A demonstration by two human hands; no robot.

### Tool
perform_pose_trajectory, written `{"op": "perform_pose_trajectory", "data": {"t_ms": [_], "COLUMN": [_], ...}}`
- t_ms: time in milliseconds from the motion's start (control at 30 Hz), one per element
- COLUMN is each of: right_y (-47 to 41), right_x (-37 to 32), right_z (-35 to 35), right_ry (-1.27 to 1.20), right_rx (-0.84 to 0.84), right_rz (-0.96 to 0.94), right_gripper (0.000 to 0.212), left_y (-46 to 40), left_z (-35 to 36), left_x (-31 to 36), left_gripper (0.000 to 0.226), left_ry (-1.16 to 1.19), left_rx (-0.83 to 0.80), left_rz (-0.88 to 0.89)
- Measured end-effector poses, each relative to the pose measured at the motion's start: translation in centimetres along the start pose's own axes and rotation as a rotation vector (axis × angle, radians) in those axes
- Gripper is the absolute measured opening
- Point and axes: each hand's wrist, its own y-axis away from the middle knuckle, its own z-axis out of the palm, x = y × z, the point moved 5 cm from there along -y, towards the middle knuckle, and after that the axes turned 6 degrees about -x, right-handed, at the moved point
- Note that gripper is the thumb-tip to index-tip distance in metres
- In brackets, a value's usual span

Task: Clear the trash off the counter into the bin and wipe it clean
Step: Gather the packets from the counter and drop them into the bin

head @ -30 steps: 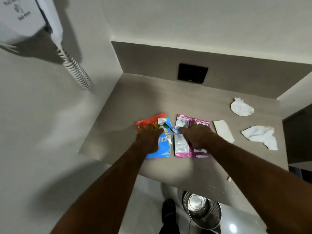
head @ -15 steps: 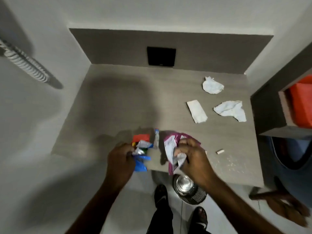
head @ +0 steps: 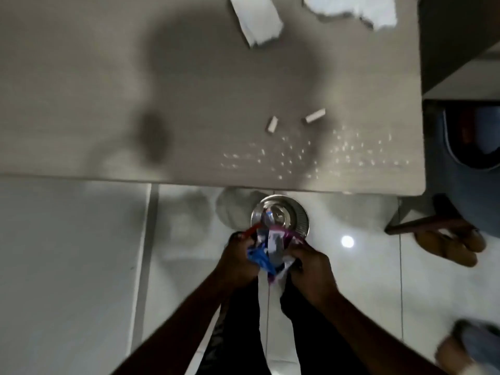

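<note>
The counter point(head: 189, 90) was grey-beige with a faint streaked grain, dusted with white crumbs point(head: 311, 152) at five o'clock. White tissues point(head: 257, 20) lay at twelve. The crumpled wrappers point(head: 266, 253) showed blue, red, pink-purple and silver. The bin point(head: 300, 212) was shiny silver; the floor point(head: 67, 266) pale glossy grey-white.

Grey, wood-grain surface point(head: 81, 77) filling the upper part of the view, its front edge running straight across and its right corner rounded. Soft dark shadows lie across its middle. Below it, a floor point(head: 67, 266) of large glossy pale tiles with thin grout lines; a round bright spot of reflected light point(head: 347, 241) sits on one tile. At upper right, a dark panel point(head: 454, 36) of adjoining furniture stands against the surface edge. Lighting is dim and the view slightly blurred.
</note>
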Motion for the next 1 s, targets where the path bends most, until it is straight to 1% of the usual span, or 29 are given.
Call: {"op": "perform_pose_trajectory", "data": {"t_ms": [33, 67, 133, 167, 233, 333, 400, 467, 500, 567, 600, 633, 700, 733, 767, 800, 833, 867, 900, 1000], "right_y": [-1.5, -3.0, -6.1, -7.4, -10.3, -13.8, -15.6, -16.9, -17.5, -18.5, -18.7, -18.7, -17.8, -17.0, -16.1, -15.0, -13.9, -12.6, -11.0, -5.4], "right_x": [1.8, 3.5, 6.3, 7.4, 9.9, 12.7, 14.2, 15.4, 15.8, 16.1, 16.3, 16.3, 16.3, 16.2, 15.7, 15.0, 13.9, 12.3, 10.3, 3.0], "right_z": [0.8, 1.5, 2.9, 3.5, 5.2, 7.1, 8.5, 9.8, 10.2, 11.1, 11.3, 11.2, 10.3, 9.7, 8.8, 7.7, 6.6, 5.2, 3.7, -1.3], "right_ry": [0.028, 0.055, 0.064, 0.051, 0.025, -0.013, -0.023, -0.086, -0.12, -0.153, -0.173, -0.22, -0.249, -0.206, -0.158, -0.118, -0.089, -0.064, -0.024, 0.075], "right_rx": [0.025, 0.054, 0.133, 0.159, 0.147, 0.131, 0.122, 0.12, 0.104, 0.029, -0.001, -0.018, -0.039, -0.046, -0.048, -0.045, -0.046, -0.053, -0.06, -0.001], "right_rz": [0.049, 0.094, 0.163, 0.192, 0.275, 0.358, 0.404, 0.428, 0.424, 0.399, 0.392, 0.386, 0.386, 0.397, 0.401, 0.394, 0.38, 0.353, 0.315, 0.136], "right_gripper": [0.036, 0.033, 0.03, 0.031, 0.034, 0.026, 0.029, 0.036, 0.038, 0.044, 0.05, 0.06, 0.08, 0.079, 0.068, 0.053, 0.04, 0.034, 0.034, 0.045], "left_y": [-2.6, -5.1, -9.5, -11.1, -14.5, -18.5, -20.4, -22.1, -22.8, -23.9, -24.3, -24.5, -23.8, -23.0, -21.8, -20.4, -18.9, -16.9, -14.7, -6.8], "left_z": [1.4, 2.5, 4.2, 4.7, 6.3, 7.8, 8.6, 9.3, 9.8, 10.7, 11.0, 11.1, 10.5, 9.6, 8.5, 7.3, 6.2, 5.0, 3.8, 0.8], "left_x": [-1.4, -2.7, -4.9, -5.5, -7.1, -9.5, -10.7, -11.4, -11.5, -11.7, -11.5, -11.3, -10.6, -10.0, -9.3, -8.4, -7.4, -5.8, -4.0, 2.1], "left_gripper": [0.026, 0.02, 0.03, 0.032, 0.036, 0.032, 0.029, 0.039, 0.051, 0.073, 0.077, 0.077, 0.066, 0.058, 0.049, 0.042, 0.037, 0.033, 0.032, 0.044], "left_ry": [-0.002, -0.004, -0.058, -0.08, -0.114, -0.095, -0.101, -0.108, -0.083, 0.062, 0.156, 0.216, 0.219, 0.172, 0.073, -0.045, -0.144, -0.221, -0.278, -0.399], "left_rx": [0.002, 0.013, 0.083, 0.12, 0.147, 0.184, 0.204, 0.183, 0.145, 0.039, -0.002, -0.019, -0.03, -0.017, 0.003, 0.016, 0.027, 0.032, 0.031, 0.025], "left_rz": [-0.038, -0.066, -0.065, -0.061, -0.074, -0.151, -0.208, -0.236, -0.236, -0.22, -0.202, -0.185, -0.171, -0.168, -0.162, -0.138, -0.094, -0.037, 0.027, 0.268]}}
